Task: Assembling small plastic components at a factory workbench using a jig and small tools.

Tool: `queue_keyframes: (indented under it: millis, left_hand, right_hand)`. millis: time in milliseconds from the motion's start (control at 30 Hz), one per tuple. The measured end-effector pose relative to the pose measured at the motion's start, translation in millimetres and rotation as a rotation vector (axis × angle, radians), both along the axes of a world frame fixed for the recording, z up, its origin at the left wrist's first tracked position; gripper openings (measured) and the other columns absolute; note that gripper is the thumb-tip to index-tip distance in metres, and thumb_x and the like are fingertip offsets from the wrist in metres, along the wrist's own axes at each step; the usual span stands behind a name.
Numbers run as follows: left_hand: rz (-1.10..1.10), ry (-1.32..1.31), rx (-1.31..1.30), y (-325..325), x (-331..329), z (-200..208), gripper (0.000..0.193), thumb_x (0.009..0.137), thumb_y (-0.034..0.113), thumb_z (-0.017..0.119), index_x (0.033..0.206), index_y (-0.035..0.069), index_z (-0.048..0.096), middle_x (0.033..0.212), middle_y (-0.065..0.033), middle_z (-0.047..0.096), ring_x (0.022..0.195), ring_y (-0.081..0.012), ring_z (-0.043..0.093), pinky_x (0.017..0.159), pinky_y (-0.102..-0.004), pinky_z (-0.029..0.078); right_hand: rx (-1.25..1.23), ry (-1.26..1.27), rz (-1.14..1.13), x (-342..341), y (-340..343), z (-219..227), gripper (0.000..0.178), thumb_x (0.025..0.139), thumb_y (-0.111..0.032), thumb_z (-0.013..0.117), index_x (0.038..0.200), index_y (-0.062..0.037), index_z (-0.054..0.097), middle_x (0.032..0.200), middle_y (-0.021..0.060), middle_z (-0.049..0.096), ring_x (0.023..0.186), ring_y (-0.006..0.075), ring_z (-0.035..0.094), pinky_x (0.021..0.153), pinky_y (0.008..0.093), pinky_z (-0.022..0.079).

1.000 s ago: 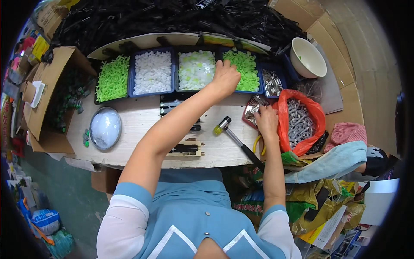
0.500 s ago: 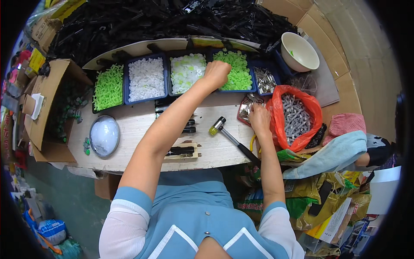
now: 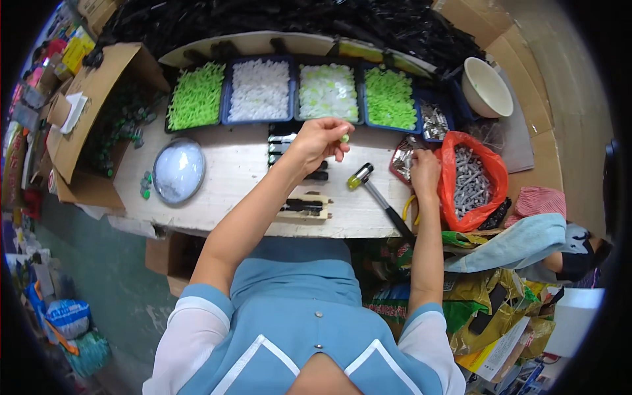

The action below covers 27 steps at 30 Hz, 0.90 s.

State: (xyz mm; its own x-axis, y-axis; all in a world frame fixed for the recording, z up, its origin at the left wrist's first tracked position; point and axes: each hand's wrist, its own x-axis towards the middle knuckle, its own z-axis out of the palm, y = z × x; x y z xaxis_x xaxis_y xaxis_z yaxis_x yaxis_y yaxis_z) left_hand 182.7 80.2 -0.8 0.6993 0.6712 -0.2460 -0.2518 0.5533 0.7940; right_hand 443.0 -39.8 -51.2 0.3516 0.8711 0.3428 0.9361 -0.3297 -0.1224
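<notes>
Pinched in my left hand [image 3: 320,143] is a small light-green plastic piece [image 3: 344,138], held above the table in front of the trays. My right hand [image 3: 425,172] reaches into a small red tray of shiny metal parts [image 3: 401,160]; its fingertips are closed among them, and what they grip is hidden. Below my left hand, a black part lies in a pale wooden block [image 3: 316,206], and several black pieces [image 3: 280,149] lie in a row behind it. A hammer [image 3: 382,197] with a yellow-green face and black handle rests between my arms.
Blue trays hold green sticks [image 3: 195,97], white pieces [image 3: 260,90], pale discs [image 3: 328,92] and green discs [image 3: 390,99]. A red bag [image 3: 447,178] of grey pins and a white bowl [image 3: 487,87] stand right. A round dish [image 3: 178,171] and a cardboard box [image 3: 99,118] are left.
My left hand has come back from the green-disc tray toward me, now with a green piece in its fingers. My right hand stays at the red tray. The whole view has shifted slightly.
</notes>
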Motion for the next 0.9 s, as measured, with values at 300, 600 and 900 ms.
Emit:
queue_keyframes:
  millis: [300,600,900]
  left_hand:
    - [0.185,-0.059,-0.256,-66.1,-91.9,-27.1,0.017,0.086,0.013,0.059,0.096,-0.001,0.058,0.078,-0.0107,0.062,0.057,-0.0123,0.058,0.045,-0.0233,0.050]
    - [0.217,-0.068,-0.159,-88.1,-122.9,-27.4,0.015,0.087,0.007,0.055,0.098,-0.004,0.059,0.085,-0.0117,0.062,0.069,-0.0173,0.063,0.056,-0.0258,0.054]
    - [0.249,-0.112,-0.203,-94.4,-139.4,-27.8,0.019,0.084,0.002,0.057,0.102,-0.004,0.059,0.092,-0.0128,0.062,0.076,-0.0193,0.064,0.062,-0.0257,0.054]
  right_hand:
    - [0.144,0.586,0.608,-133.1,-15.6,57.7,0.014,0.078,0.008,0.054,0.088,-0.0002,0.059,0.085,0.0090,0.054,0.078,0.0206,0.054,0.069,0.0272,0.043]
    - [0.098,0.794,0.848,-218.4,-8.1,42.2,0.018,0.072,0.008,0.057,0.088,-0.0012,0.058,0.082,0.0108,0.050,0.080,0.0277,0.050,0.068,0.0343,0.041]
    - [0.097,0.756,0.833,-227.1,-13.0,42.1,0.021,0.076,0.012,0.054,0.092,-0.0006,0.061,0.086,0.0099,0.053,0.077,0.0206,0.054,0.064,0.0261,0.045]
